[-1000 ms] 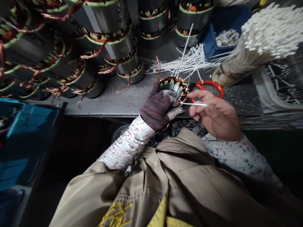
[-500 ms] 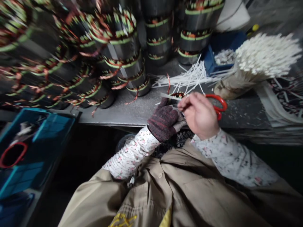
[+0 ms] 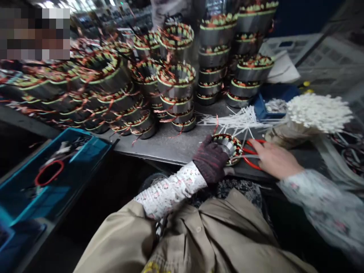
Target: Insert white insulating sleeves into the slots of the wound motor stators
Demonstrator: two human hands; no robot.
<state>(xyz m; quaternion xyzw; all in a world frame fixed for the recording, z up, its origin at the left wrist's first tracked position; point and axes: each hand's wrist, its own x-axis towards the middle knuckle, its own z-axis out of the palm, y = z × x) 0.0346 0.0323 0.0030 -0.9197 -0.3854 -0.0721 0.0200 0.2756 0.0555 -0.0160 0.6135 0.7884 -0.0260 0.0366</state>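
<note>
Gloved left hand [image 3: 209,159] is gripping a copper-wound stator [image 3: 227,149] tilted at the worktop [image 3: 170,148] edge, apparently keeping its windings exposed; the open, blurred right hand [image 3: 275,159] is hovering just beside red-handled scissors [image 3: 247,161].

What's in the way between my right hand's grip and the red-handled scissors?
Nothing visible: the fingertips of the bare right hand are at the red handles of the scissors. The wound stator, held in the gloved left hand, sits on the scissors' far side, out of that path.
</note>
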